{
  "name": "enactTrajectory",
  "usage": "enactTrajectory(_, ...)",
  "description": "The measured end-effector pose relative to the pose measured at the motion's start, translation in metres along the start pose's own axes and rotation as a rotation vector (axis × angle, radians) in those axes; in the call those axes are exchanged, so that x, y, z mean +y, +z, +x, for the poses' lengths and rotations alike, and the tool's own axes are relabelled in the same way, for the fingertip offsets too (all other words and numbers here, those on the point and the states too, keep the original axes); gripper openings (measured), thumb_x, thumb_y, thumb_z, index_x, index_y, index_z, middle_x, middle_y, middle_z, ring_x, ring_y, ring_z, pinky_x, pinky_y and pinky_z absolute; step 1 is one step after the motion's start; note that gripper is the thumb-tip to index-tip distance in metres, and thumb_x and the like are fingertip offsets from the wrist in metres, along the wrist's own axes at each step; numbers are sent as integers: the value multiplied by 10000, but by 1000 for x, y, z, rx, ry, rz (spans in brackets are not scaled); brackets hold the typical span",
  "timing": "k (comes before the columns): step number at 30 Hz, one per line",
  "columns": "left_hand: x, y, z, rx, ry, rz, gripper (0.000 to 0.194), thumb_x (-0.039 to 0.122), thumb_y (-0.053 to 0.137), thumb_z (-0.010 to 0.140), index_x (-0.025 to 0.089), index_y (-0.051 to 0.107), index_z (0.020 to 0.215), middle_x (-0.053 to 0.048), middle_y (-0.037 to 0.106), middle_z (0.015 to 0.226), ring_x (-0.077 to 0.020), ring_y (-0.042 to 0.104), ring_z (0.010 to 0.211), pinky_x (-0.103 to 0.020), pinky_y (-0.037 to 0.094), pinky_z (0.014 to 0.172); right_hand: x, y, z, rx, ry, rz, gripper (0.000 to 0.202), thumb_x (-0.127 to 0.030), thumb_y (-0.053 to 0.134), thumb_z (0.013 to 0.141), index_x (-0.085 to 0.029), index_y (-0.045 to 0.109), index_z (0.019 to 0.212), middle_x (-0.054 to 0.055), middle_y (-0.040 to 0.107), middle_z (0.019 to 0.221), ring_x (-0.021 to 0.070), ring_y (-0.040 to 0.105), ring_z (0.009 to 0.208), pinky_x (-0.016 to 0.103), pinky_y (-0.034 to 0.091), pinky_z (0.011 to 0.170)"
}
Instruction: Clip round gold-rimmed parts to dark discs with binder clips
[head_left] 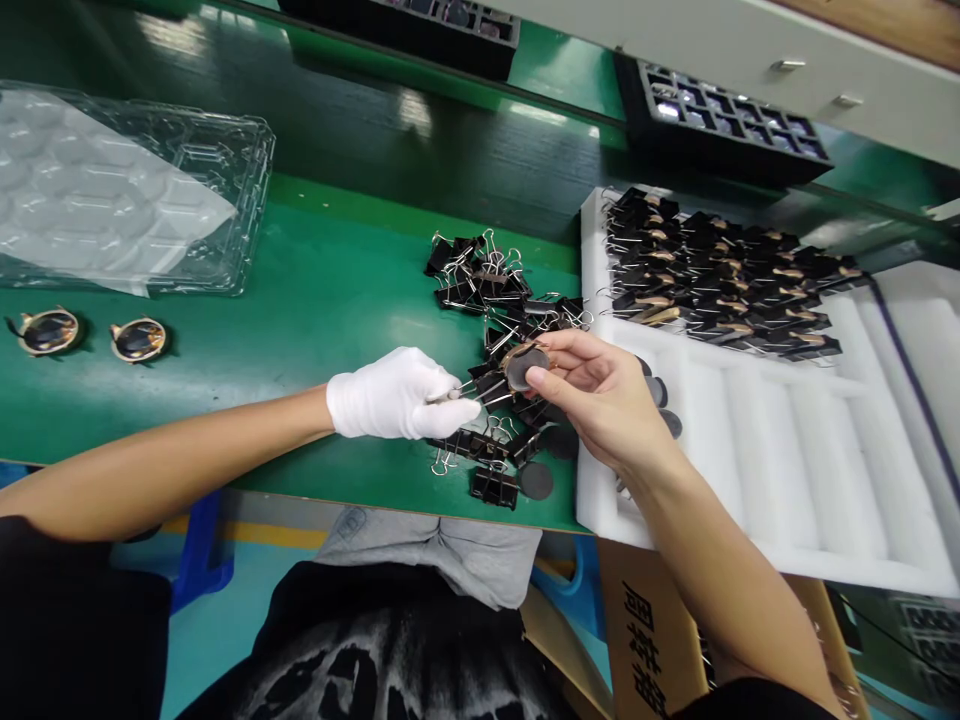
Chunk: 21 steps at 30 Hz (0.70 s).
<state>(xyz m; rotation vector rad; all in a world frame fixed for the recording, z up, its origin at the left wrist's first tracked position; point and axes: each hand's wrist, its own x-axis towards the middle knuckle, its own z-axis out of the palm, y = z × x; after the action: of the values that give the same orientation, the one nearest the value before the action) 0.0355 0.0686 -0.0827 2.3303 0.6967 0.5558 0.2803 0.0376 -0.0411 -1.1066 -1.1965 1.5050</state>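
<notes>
Left hand (397,393) grasps 1 binder clip (491,388), right hand (615,395) pinches 1 grey disc (523,371); a slipping gloved grip could snap the clip shut askew, displacing the disc.

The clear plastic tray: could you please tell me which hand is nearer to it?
Left. The left hand is right of the clear plastic tray; the right hand is farther right.

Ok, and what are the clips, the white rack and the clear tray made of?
Clips: black-coated metal, probably, with shiny bare wire handles. Rack: likely foam, matte white, thick and soft-edged. Tray: glossy plastic, it seems; see-through, with glints along its edges.
</notes>
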Motion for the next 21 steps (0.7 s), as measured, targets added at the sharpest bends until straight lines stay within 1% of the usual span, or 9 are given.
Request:
enactTrajectory(3,0,0,0,-9,7,9,515,417,437,963,199,298,518,38,277,509,-103,246,506,-321,207,534,-1,2,-1,-8,-19,-51,283,-259,945,766,-247,765,984,-5,799,911,105,744,808,182,621,742)
enactTrajectory(9,2,1,1,-10,-6,44,520,431,439,958,202,309,510,32,313,487,-104,267,489,-322,215,528,-1,4,-3,18,-36,-111,331,-260,968,724,-250,756,979,-4,803,926,120,759,848,195,628,786)
enactTrajectory(12,0,2,1,16,19,72,522,423,455,954,201,294,510,33,304,479,-105,257,484,-322,203,520,-1,3,-4,29,-39,-158,289,-278,936,767,-241,748,982,8,802,924,131,762,854,216,633,800)
enactTrajectory(16,-2,5,0,84,86,167,562,457,484,955,198,297,493,32,298,453,-108,237,469,-314,188,493,-3,0,-4,-14,-31,-203,260,-282,897,808,-227,733,1002,30,801,967,152,766,878,250,640,812)
enactTrajectory(19,-1,5,1,171,167,293,619,520,478,970,196,319,467,31,295,412,-110,218,445,-302,189,475,-5,-1,-4,-76,-43,-242,209,-264,846,855,-216,704,1000,45,796,997,173,769,925,289,643,858)
enactTrajectory(21,1,4,1,214,220,401,641,556,461,975,198,357,453,24,326,393,-112,228,427,-301,194,473,-7,0,-4,-126,-70,-265,164,-239,807,886,-216,684,993,47,790,1008,182,769,958,310,639,895)
